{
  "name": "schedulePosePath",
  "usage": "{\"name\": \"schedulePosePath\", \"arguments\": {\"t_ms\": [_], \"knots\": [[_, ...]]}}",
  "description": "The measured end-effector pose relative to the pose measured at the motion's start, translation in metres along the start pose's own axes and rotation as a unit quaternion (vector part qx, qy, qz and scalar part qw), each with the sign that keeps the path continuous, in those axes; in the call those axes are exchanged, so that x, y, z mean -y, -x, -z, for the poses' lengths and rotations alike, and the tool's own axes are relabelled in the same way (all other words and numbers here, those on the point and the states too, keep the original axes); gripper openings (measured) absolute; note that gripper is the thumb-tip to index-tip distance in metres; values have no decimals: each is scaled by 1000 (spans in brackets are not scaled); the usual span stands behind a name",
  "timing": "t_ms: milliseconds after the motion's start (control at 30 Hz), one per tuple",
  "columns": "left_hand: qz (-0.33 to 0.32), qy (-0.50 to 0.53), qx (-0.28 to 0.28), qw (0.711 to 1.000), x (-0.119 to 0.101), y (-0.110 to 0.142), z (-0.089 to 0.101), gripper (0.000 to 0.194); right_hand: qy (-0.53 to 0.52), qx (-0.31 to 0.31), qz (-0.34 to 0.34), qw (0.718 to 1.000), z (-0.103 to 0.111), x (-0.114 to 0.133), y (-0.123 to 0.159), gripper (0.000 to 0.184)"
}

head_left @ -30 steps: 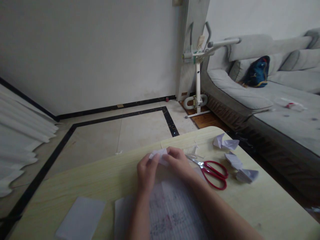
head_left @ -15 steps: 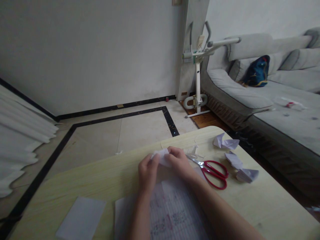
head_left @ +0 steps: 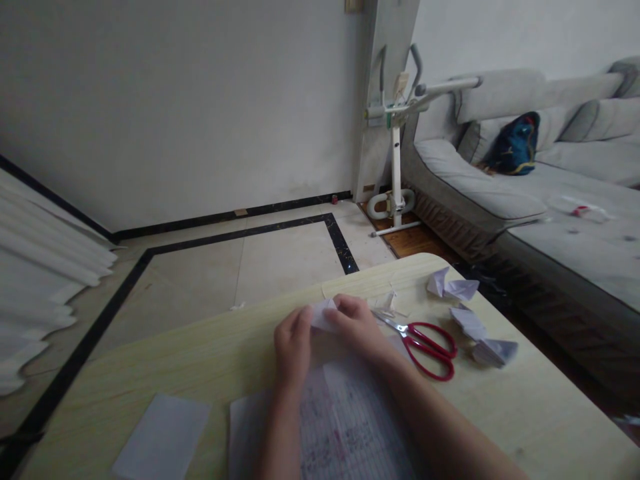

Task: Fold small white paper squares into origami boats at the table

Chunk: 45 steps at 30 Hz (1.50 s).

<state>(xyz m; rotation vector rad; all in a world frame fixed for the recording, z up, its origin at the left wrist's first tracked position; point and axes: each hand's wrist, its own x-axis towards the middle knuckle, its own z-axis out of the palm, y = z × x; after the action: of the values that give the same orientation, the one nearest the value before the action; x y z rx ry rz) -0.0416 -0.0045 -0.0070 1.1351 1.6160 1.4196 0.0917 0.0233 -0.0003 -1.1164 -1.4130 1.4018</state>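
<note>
A small folded piece of white paper [head_left: 323,316] is held between my two hands above the table. My left hand [head_left: 293,343] grips its left edge with closed fingers, and my right hand [head_left: 356,325] pinches its right side, thumb on top. Under my forearms lies a lined sheet [head_left: 345,420] with handwriting. Just right of my right hand rest scissors [head_left: 431,348] with red handles, their blades pointing toward small paper scraps [head_left: 390,303]. Folded paper pieces [head_left: 455,287] sit farther right, with more folded paper [head_left: 493,350] nearer me.
On the left of the pale wooden table [head_left: 220,347] lies a white paper rectangle [head_left: 163,437]. Beyond the table are a tiled floor [head_left: 200,280], a white exercise machine [head_left: 396,153] and a grey sofa [head_left: 575,180] with a blue bag [head_left: 517,143].
My left hand has shifted slightly left, and its thumb has drawn back from the paper, so more of the paper shows. My right hand has barely moved.
</note>
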Motion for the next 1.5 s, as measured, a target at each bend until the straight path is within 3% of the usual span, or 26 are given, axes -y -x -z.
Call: {"name": "schedulePosePath", "arguments": {"t_ms": [133, 300, 533, 667, 867, 1100, 1300, 1500], "knots": [[25, 47, -45, 998, 8, -4, 0, 32, -57, -4, 23, 998, -2, -2, -1, 12], [23, 84, -59, 994, 12, -6, -1, 32, -136, 5, 22, 991, -4, -4, -1, 24], [-2, 66, 8, 998, 4, 0, -4, 48, -112, -53, 38, 992, -2, -5, -5, 10], [1, 73, 5, 997, 1, 3, -7, 55, -100, -69, 33, 992, 0, -6, -6, 17], [11, 67, 31, 997, -2, 3, -6, 30, -98, -78, 8, 992, 0, -3, -5, 18], [37, 94, 58, 993, -9, 4, -5, 34, -119, -74, -17, 990, -1, -3, -4, 24], [25, 107, 34, 993, -6, 2, -6, 33, -87, -51, 1, 995, -3, -3, -4, 24], [29, 77, 14, 996, 3, -1, -6, 31, -20, -82, 4, 996, -6, -2, -6, 18]]}}
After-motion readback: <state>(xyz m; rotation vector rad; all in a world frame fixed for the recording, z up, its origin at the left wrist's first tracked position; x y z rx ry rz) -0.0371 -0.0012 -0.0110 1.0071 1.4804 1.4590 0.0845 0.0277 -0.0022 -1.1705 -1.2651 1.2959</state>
